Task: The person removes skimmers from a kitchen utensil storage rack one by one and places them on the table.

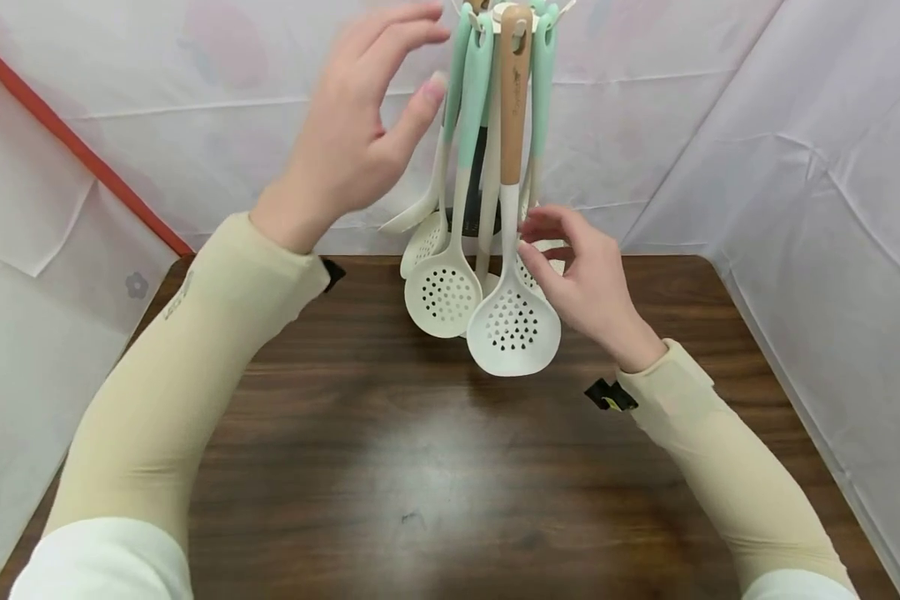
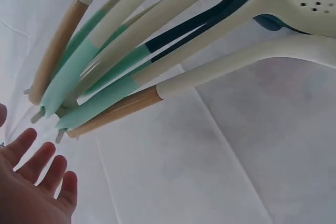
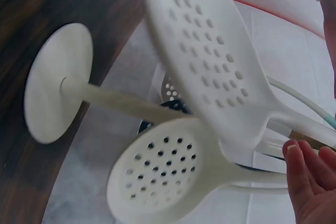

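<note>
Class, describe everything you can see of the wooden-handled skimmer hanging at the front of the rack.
The wooden-handled skimmer hangs upright from the top of the utensil rack. Its light wood handle joins a cream, plastic-looking neck and a round perforated bowl just above the dark table. The right hand is beside its neck; whether it touches is unclear.

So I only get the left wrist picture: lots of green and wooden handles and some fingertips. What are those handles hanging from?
Observer: A white rack at the back of a dark wooden table; its round white base shows in the right wrist view.
Visitor: Is my left hand holding a handle?
Observer: No. The left hand is raised beside the green handles, fingers spread, gripping nothing.
Visitor: And the other hand?
Observer: The right hand is lower, its fingers at the neck of the wooden-handled skimmer; whether it has a grip there I cannot tell.
</note>
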